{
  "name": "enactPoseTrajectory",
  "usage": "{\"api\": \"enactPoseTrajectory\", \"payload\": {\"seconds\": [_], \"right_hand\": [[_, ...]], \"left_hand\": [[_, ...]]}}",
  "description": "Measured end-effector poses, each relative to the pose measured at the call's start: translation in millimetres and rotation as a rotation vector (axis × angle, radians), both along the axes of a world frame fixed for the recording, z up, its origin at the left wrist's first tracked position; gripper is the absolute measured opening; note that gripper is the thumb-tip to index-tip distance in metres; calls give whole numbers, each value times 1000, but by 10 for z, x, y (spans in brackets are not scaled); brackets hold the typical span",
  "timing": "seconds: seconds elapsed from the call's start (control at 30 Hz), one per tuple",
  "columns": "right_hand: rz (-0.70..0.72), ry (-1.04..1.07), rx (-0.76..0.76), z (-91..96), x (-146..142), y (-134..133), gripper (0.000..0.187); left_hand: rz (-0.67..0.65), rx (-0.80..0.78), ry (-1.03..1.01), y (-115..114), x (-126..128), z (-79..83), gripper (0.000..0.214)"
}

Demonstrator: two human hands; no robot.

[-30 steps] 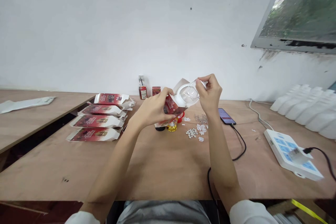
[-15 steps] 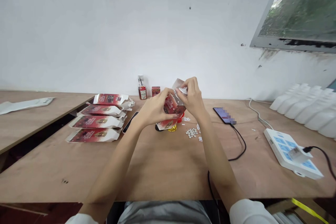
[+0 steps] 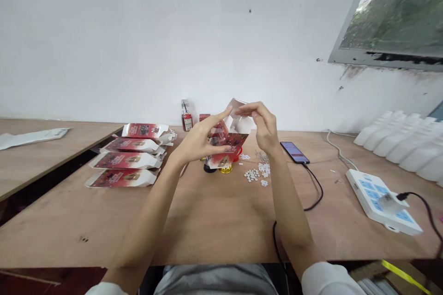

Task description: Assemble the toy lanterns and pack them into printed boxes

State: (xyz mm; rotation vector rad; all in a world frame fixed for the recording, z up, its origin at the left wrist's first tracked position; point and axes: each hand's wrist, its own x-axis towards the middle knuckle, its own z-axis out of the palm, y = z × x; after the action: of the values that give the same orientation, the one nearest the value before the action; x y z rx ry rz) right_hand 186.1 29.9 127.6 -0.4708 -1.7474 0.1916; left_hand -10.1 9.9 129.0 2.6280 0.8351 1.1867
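Observation:
My left hand (image 3: 199, 140) holds a small red and white carton (image 3: 226, 145) up over the middle of the wooden table (image 3: 214, 221), its index finger stretched toward the top. My right hand (image 3: 263, 126) is at the carton's open white top flaps, fingertips on them. The clear object seen earlier is hidden, and I cannot tell where it is. Under the carton stand small gold and red pieces (image 3: 226, 169). Just to the right lie several small white round bits (image 3: 258, 173).
Several flat red cartons (image 3: 129, 159) lie in a row at the left. A small red box and bottle (image 3: 188, 117) stand by the wall. A phone (image 3: 294, 152) on a black cable and a white power strip (image 3: 382, 200) lie at the right, white bottles (image 3: 404, 145) beyond.
The clear rounded object held at the carton's mouth a second ago is no longer visible. My right hand has moved from it onto the carton's top flaps.

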Motion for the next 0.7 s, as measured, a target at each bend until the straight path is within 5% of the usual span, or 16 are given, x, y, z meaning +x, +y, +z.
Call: {"api": "enactPoseTrajectory", "payload": {"seconds": [0.17, 0.3, 0.4, 0.57, 0.7], "right_hand": [[-27, 168, 46, -18, 41, 113, 24], [-19, 40, -57, -25, 22, 178, 65], [84, -51, -133, -15, -3, 138, 72], [336, -120, -208, 39, -26, -34, 56], [282, -58, -213, 66, -59, -105, 36]], "left_hand": [[2, 43, -31, 2, -62, 26, 60], [-17, 32, -40, -14, -74, 45, 52], [-39, 16, -1, -5, -79, 45, 52], [-20, -19, -8, -1, -106, 39, 47], [-18, -74, -124, -41, -102, 39, 65]]}}
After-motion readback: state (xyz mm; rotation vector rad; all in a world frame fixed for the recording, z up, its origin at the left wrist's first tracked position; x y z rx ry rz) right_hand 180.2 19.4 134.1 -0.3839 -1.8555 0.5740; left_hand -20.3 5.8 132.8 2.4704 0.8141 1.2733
